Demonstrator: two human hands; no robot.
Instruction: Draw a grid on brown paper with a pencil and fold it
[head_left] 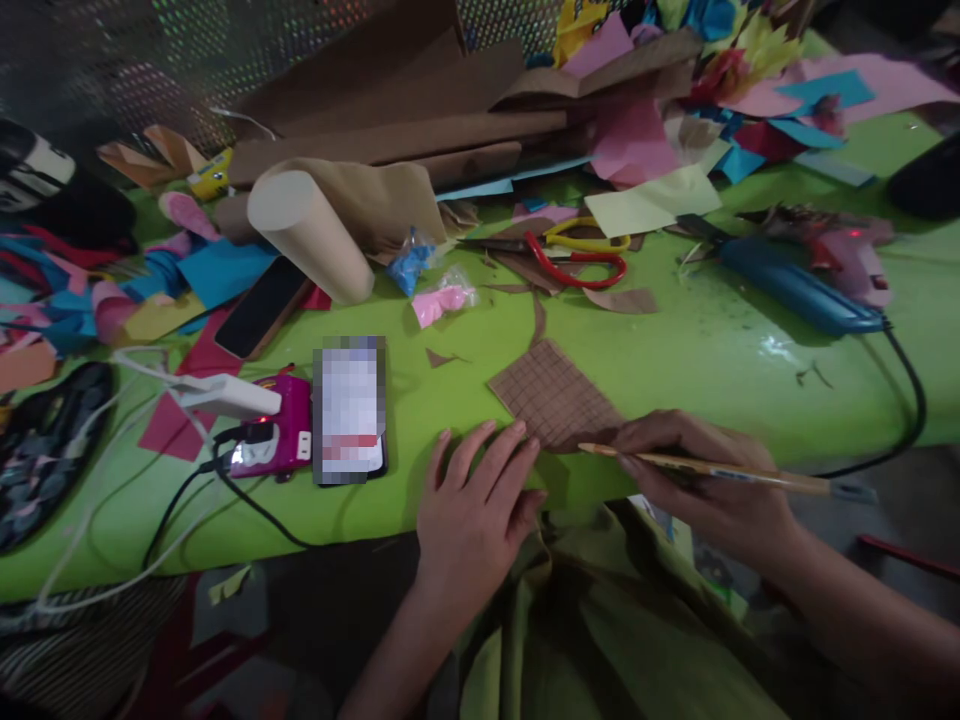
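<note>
Marking a gridded brown paper square (553, 397) with a pencil (705, 468). Right hand (705, 480) pinching the pencil at 3 o'clock; left hand (476, 505), fingers spread, pressing the sheet's near corner. Steadier hold likely needed next.

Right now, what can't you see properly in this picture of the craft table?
Head view only:
- Phone screen: blurred, unreadable.
- Brown gridded paper: near corner hidden under the left hand and right hand.
- Thin stick: printing on it too small.
- Black object: cut off by the right edge.
- Cables: ends run out of frame.
</note>
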